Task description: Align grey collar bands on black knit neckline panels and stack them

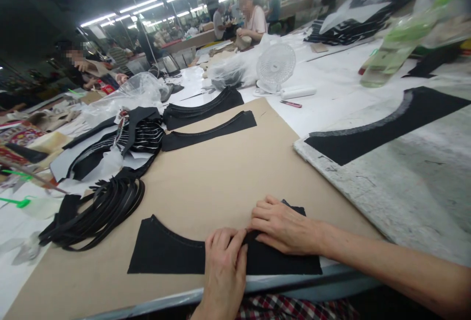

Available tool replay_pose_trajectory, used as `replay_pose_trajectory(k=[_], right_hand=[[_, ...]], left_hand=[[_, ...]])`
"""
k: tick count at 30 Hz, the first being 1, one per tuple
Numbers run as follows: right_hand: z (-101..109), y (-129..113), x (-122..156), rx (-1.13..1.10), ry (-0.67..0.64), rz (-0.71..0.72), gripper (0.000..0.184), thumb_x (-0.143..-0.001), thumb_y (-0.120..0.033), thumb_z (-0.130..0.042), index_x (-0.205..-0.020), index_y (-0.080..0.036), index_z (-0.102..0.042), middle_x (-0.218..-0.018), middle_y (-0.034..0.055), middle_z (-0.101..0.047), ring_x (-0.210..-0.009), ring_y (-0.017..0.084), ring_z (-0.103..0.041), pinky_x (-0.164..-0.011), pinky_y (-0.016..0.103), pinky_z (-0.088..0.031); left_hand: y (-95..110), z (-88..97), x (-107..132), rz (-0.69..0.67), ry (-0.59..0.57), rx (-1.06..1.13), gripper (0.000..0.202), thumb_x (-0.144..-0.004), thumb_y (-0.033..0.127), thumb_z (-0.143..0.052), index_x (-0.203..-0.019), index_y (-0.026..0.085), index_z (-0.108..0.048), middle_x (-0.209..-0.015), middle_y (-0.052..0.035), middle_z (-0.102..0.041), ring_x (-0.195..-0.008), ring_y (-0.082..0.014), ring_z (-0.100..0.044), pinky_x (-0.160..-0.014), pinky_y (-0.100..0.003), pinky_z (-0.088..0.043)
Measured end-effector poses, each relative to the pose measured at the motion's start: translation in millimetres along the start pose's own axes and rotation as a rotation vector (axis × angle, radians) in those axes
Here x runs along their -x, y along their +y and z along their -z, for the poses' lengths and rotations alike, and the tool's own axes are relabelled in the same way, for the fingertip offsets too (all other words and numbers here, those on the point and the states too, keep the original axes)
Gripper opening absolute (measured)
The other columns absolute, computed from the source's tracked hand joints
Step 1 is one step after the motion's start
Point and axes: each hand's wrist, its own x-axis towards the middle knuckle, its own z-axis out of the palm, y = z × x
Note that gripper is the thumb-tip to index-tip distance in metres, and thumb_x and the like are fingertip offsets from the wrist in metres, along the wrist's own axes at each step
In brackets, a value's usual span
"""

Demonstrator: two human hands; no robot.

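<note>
A black fabric piece (165, 256) with a curved upper edge lies flat on the brown board (206, 182), near the table's front edge. My left hand (226, 256) is on its middle, fingers closed at the curved edge. Just to the right, my right hand (283, 226) has its fingers together on the same edge, and the two hands nearly meet at the fingertips. The fold or seam under the fingertips is hidden. A similar black piece with a grey strip along its curve (390, 126) rests on the pale slab (412, 192) at right.
Further back lie more curved black pieces (209, 131). On the left are a bundle of black strips (106, 212) and striped fabric parts (145, 136). A small white fan (275, 65), a red cutter (291, 104) and a bottle (395, 55) stand or lie farther off. Several people sit beyond.
</note>
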Motion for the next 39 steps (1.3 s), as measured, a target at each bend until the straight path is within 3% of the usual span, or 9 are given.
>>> replay_pose_trajectory(k=[6,12,16,20,24,28,35,39], right_hand=[[12,9,-5,-0.118,-0.071,-0.118,0.02,-0.08,-0.03,-0.068,-0.094,-0.019,-0.058,-0.093,0.0029,-0.062,-0.087,0.02,-0.053,-0.079,0.036,-0.032],[13,20,-5,-0.198,-0.127,-0.119,0.008,-0.079,-0.023,-0.065,-0.086,-0.021,-0.06,-0.088,0.0006,-0.062,-0.086,0.019,-0.055,-0.079,0.034,-0.033],[12,20,0,-0.234,-0.108,-0.096,0.008,-0.082,-0.016,-0.06,-0.088,-0.021,-0.062,-0.088,0.0008,-0.061,-0.088,0.018,-0.055,-0.081,0.033,-0.034],[11,18,8,-0.191,-0.04,-0.057,0.009,-0.085,-0.012,-0.056,-0.087,-0.02,-0.06,-0.087,0.0008,-0.059,-0.087,0.016,-0.052,-0.08,0.031,-0.035],[9,19,14,-0.103,-0.012,0.007,0.007,-0.088,-0.015,-0.056,-0.082,-0.019,-0.057,-0.085,0.0009,-0.057,-0.084,0.016,-0.049,-0.078,0.03,-0.035],[9,22,17,-0.036,-0.015,0.059,0.015,-0.092,-0.017,-0.051,-0.078,-0.019,-0.055,-0.083,0.0013,-0.056,-0.082,0.015,-0.048,-0.076,0.03,-0.033],[6,25,21,0.063,0.009,0.131,0.021,-0.096,-0.019,-0.042,-0.079,-0.019,-0.054,-0.083,0.0025,-0.056,-0.078,0.016,-0.046,-0.073,0.032,-0.029],[3,28,22,0.113,0.019,0.164,0.018,-0.094,-0.017,-0.042,-0.08,-0.019,-0.053,-0.083,0.0028,-0.056,-0.078,0.016,-0.045,-0.074,0.032,-0.029]], left_hand=[[13,4.7,-26,0.158,-0.159,0.092,0.03,-0.079,0.005,-0.054,-0.101,0.024,-0.063,-0.093,-0.0022,-0.063,-0.092,-0.0225,-0.057,-0.08,-0.039,-0.043],[17,1.8,-41,0.212,-0.263,0.178,0.03,-0.071,-0.003,-0.051,-0.087,0.019,-0.062,-0.088,-0.0028,-0.062,-0.089,-0.0211,-0.056,-0.082,-0.037,-0.045],[17,-0.2,-40,0.202,-0.29,0.196,0.032,-0.073,-0.005,-0.049,-0.089,0.019,-0.064,-0.089,-0.0034,-0.062,-0.09,-0.0201,-0.057,-0.083,-0.036,-0.048],[19,-5.9,-28,0.083,-0.207,0.13,0.034,-0.082,-0.002,-0.042,-0.098,0.019,-0.064,-0.09,-0.0043,-0.062,-0.088,-0.0188,-0.058,-0.079,-0.034,-0.051],[18,-18.6,-9,-0.158,0.01,-0.064,0.035,-0.089,0.004,-0.037,-0.113,0.013,-0.06,-0.091,-0.0084,-0.063,-0.084,-0.0201,-0.059,-0.075,-0.033,-0.052],[16,-26.2,5,-0.333,0.173,-0.252,0.042,-0.086,0.002,-0.035,-0.121,0.008,-0.057,-0.104,-0.0113,-0.066,-0.095,-0.0228,-0.06,-0.082,-0.034,-0.051],[12,-23.4,9,-0.346,0.15,-0.272,0.044,-0.085,0.004,-0.038,-0.124,0.012,-0.056,-0.111,-0.0094,-0.067,-0.103,-0.0224,-0.058,-0.09,-0.036,-0.046],[14,-23.2,5,-0.262,0.1,-0.185,0.046,-0.087,0.004,-0.034,-0.129,0.01,-0.051,-0.105,-0.0108,-0.066,-0.096,-0.0212,-0.059,-0.088,-0.038,-0.046]])
